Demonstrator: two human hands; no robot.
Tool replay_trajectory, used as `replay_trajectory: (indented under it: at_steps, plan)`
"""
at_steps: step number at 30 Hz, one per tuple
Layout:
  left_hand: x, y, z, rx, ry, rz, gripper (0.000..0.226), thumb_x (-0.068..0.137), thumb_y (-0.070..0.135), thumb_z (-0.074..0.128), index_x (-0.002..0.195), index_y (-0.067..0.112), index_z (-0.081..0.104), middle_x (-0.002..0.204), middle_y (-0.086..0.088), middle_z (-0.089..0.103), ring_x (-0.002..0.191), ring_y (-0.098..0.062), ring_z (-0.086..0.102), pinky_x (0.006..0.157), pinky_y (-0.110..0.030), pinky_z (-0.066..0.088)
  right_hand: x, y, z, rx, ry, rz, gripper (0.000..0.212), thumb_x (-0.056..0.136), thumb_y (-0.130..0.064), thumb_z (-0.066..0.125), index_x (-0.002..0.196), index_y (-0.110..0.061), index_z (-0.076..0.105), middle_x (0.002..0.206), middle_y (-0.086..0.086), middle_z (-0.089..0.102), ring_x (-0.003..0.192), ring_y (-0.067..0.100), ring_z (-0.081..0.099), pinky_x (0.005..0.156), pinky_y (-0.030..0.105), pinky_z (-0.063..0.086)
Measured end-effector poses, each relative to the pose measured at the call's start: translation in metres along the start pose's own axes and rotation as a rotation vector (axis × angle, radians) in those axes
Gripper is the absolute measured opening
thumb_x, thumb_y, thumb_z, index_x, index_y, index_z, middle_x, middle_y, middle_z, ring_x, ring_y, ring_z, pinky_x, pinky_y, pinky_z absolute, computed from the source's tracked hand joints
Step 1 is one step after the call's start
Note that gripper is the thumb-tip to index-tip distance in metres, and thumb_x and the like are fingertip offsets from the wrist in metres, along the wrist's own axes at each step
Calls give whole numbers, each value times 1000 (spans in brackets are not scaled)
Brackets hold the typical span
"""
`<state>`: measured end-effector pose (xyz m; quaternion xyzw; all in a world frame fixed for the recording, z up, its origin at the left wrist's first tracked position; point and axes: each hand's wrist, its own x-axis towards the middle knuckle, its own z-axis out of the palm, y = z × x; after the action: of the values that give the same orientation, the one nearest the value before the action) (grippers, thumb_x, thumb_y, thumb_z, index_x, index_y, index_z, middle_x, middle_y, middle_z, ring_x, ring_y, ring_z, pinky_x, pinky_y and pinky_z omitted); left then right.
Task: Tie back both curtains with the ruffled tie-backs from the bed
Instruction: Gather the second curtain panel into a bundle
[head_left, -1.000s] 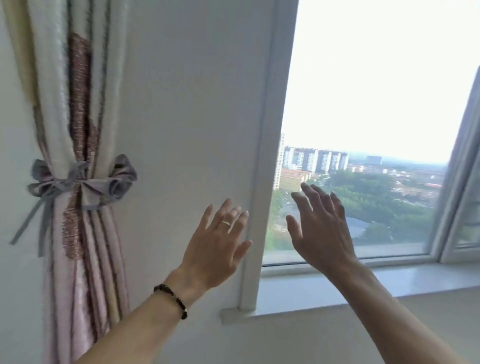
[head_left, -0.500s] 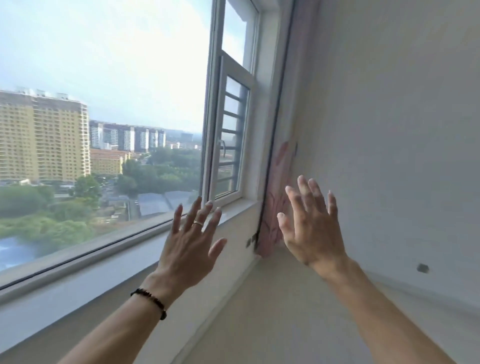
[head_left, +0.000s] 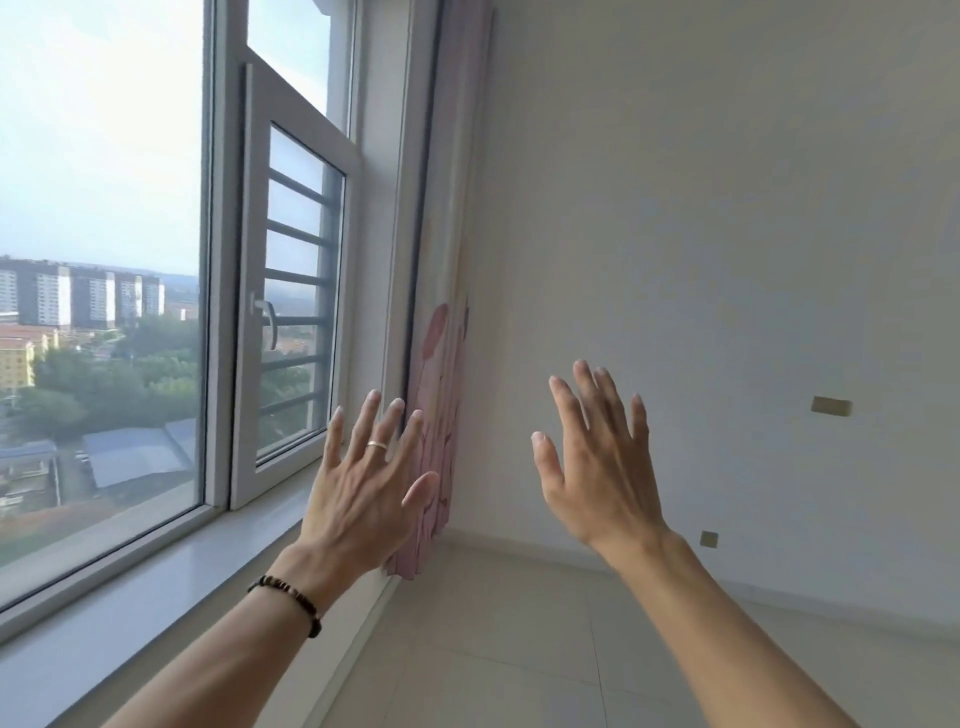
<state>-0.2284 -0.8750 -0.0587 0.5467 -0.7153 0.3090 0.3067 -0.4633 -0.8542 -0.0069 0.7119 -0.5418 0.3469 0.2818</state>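
Curtain (head_left: 441, 291): pale fabric printed with pink flowers, hanging full length in the room corner, between the window frame and the side wall. It is hanging straight and loose, gathered into narrow vertical folds, with no tie-back showing around it. Its upper part is running out of view at the top; its hem is ending just above the floor, partly hiding behind a raised hand. Only this one curtain is showing; no tie-back is showing anywhere.
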Motion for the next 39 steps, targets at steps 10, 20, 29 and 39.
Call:
replay_trajectory:
  at_steps: [10,20,29,39]
  plan:
    - [158,-18,188,-6,51,57,67,95,51,31,149,12,27,154,-16,33,148,-33,11,117,-56,9,127,80,186,33,-4,61,67,94,-48,18,151,-15,29,162,13,22,151,29,17,119,56,13]
    - [338,-59,388,28,71,32,67,96,52,26,148,11,30,151,-16,37,147,-33,15,116,-52,9,316,166,400,177,-83,32,77,87,-52,4,155,-18,18,166,8,10,153,23,5,121,49,5]
    - [476,-127,579,51,110,-52,67,95,51,27,151,14,21,155,-14,31,147,-31,10,118,-51,13,454,218,599,250,-148,14,59,103,-39,28,156,-19,10,166,5,2,153,21,0,122,43,2]
    - [661,-220,779,-3,89,-122,75,91,46,44,151,13,13,156,-12,29,148,-30,13,117,-44,13,650,258,813,317,-172,-6,60,103,-38,32,156,-18,12,166,5,7,153,20,6,124,41,11]
